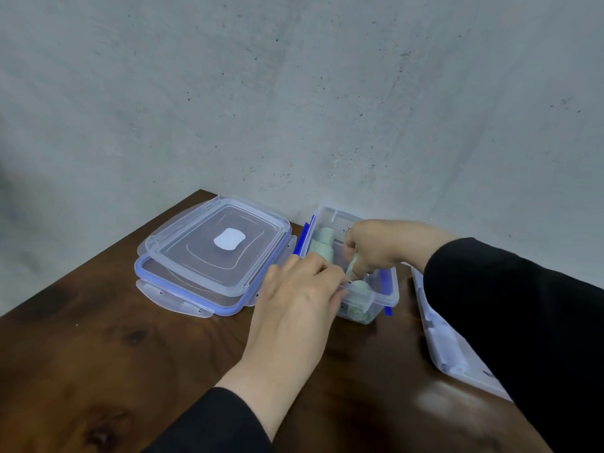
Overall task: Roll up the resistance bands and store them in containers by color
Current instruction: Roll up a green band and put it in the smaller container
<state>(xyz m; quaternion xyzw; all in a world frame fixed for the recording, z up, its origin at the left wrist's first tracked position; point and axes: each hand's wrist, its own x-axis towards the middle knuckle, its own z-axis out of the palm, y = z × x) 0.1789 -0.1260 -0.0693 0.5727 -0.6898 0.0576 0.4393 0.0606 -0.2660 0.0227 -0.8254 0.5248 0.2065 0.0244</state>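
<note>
A clear plastic container (385,297) with blue clips stands open on the dark wooden table, holding several rolled pale green resistance bands (322,243). My right hand (382,245) reaches down into it and pinches one green roll (352,268) between fingers and thumb. My left hand (300,289) rests on the container's near left rim, fingers curled over the edge. Another green roll (361,286) lies at the near end inside.
Two clear lids (209,253) with blue seals lie stacked to the left of the container. A second clear container (451,351) sits at the right, partly hidden by my black sleeve. A grey concrete wall stands behind the table corner.
</note>
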